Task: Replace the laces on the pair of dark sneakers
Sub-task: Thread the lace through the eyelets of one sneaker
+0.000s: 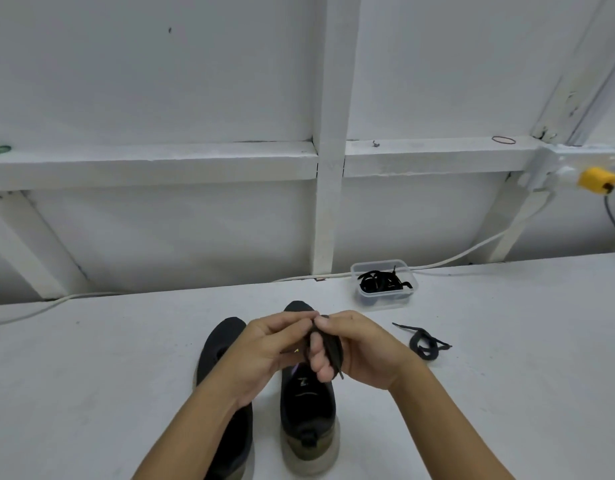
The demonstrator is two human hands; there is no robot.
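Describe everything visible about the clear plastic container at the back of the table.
The clear plastic container is a small rectangular tub with rounded corners and a raised rim, open with no lid on it. Its walls look like thin, see-through plastic. It stands upright on the white table, near the back edge, beyond and to the right of the sneakers. Inside lies a tangled heap of black laces, with a few ends poking above the rim. A white cable runs just behind it. Neither hand touches it.

Legible markings: one only. Right sneaker (308, 403), insole at heel: a pale logo mark, possibly a slanted "Z" or "N", with a thin curved stroke beneath; too blurred to read firmly. A small yellow speck nearby, unreadable.
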